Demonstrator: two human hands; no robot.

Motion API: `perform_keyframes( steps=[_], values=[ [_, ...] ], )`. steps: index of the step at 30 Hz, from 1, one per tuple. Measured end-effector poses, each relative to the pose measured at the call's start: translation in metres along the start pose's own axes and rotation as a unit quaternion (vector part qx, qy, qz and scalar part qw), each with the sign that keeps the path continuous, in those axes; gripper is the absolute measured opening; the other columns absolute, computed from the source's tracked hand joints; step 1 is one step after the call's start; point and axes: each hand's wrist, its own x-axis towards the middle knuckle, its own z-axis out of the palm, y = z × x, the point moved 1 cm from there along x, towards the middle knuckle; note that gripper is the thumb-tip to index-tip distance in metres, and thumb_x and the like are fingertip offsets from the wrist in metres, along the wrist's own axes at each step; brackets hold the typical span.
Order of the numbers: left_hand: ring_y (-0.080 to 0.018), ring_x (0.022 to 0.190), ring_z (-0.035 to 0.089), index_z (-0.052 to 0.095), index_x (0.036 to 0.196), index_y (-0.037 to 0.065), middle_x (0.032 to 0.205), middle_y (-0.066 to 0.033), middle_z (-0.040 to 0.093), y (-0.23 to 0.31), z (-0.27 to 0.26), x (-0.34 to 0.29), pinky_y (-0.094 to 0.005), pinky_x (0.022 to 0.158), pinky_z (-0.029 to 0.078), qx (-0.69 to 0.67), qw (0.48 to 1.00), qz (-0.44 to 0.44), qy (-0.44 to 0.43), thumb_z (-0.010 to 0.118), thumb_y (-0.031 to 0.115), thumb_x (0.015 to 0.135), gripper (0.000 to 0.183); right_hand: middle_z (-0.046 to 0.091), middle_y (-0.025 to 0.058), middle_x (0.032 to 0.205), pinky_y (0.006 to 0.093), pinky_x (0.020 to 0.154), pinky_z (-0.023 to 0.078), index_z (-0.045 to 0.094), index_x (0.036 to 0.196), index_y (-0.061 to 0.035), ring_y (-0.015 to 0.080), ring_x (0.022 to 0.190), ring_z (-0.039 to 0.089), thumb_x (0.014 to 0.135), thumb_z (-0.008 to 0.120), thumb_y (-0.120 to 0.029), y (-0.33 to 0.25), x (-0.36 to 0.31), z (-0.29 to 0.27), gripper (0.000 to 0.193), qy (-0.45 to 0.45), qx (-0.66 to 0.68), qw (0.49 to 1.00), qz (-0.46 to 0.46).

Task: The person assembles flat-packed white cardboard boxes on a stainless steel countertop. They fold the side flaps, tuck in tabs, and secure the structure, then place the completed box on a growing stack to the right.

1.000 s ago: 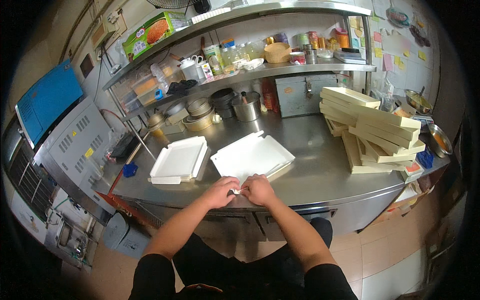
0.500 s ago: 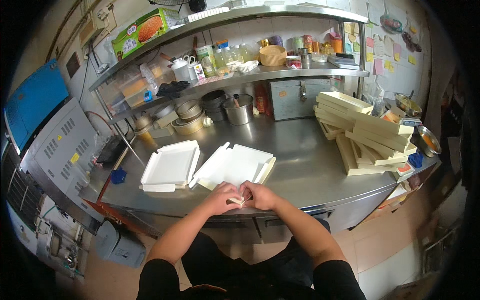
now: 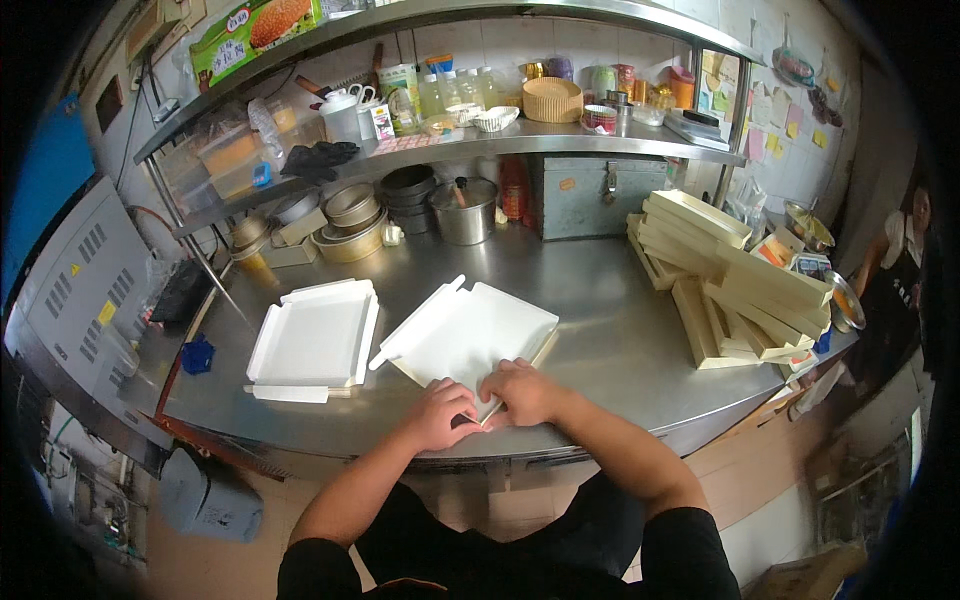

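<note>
A white cardboard box blank (image 3: pixel 470 335) lies at an angle on the steel worktop in front of me, its nearest corner toward my body. At that corner my left hand (image 3: pixel 442 415) pinches the near left edge, with the fingers curled around the folded card. My right hand (image 3: pixel 522 393) grips the same corner from the other side, its fingers bent over the near right edge, which stands up as a cream-coloured wall. The fingers hide most of the corner fold. To the left sits a neat stack of flat white box blanks (image 3: pixel 317 338) with raised side flaps.
Folded cream box trays (image 3: pixel 755 290) are piled loosely at the right. Along the back stand round tins (image 3: pixel 350 235), a steel pot (image 3: pixel 465 212) and a grey metal chest (image 3: pixel 590 195), under a loaded shelf (image 3: pixel 450 147). Another person (image 3: pixel 900 255) stands at the far right.
My head view has shifted. The fingertips have spread slightly apart at the near corner, and my right hand has flattened over it. A person has come into view at the far right.
</note>
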Motion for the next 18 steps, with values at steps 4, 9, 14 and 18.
perform_keyframes(
  steps=[4, 9, 14, 18],
  values=[
    [-0.0299, 0.107, 0.063, 0.068, 0.087, 0.013, 0.107, -0.0038, 0.069, 0.0, 0.0, 0.006, -0.0462, 0.1, 0.047, 0.019, 1.0, 0.0, 0.006, 0.089, 0.037, 0.087, 0.032, 0.07, 0.0073, 0.115, 0.0471, 0.101, 0.046, 0.071, 0.108, -0.0147, 0.0332, 0.118, 0.063, 0.08, 0.093, -0.044, 0.008, 0.002, 0.005, 0.047, 0.045, 0.002, 0.998, -0.036],
    [-0.0312, 0.106, 0.063, 0.067, 0.089, 0.014, 0.106, -0.0057, 0.065, 0.006, -0.005, 0.009, -0.0476, 0.102, 0.046, 0.053, 0.998, 0.019, 0.004, 0.085, 0.038, 0.091, 0.031, 0.068, 0.0091, 0.117, 0.049, 0.099, 0.045, 0.07, 0.105, -0.0137, 0.0366, 0.115, 0.063, 0.079, 0.092, -0.04, 0.006, -0.001, 0.009, 0.043, 0.121, 0.032, 0.991, -0.05],
    [-0.0313, 0.107, 0.061, 0.068, 0.09, 0.014, 0.105, -0.0064, 0.064, 0.0, 0.001, -0.003, -0.0481, 0.102, 0.045, 0.024, 1.0, -0.017, -0.003, 0.088, 0.038, 0.087, 0.032, 0.069, 0.0038, 0.109, 0.0455, 0.098, 0.043, 0.073, 0.101, -0.016, 0.0321, 0.111, 0.063, 0.077, 0.093, -0.035, 0.001, 0.0, 0.013, 0.038, 0.123, 0.018, 0.991, -0.047],
    [-0.0306, 0.107, 0.062, 0.07, 0.092, 0.014, 0.108, -0.0047, 0.067, -0.004, 0.004, -0.003, -0.0477, 0.102, 0.046, 0.019, 0.998, 0.003, 0.058, 0.092, 0.039, 0.082, 0.035, 0.07, -0.0003, 0.103, 0.0431, 0.097, 0.042, 0.075, 0.095, -0.0172, 0.0277, 0.107, 0.062, 0.074, 0.095, -0.03, 0.01, -0.001, 0.017, 0.032, 0.13, 0.047, 0.987, -0.087]
  ],
)
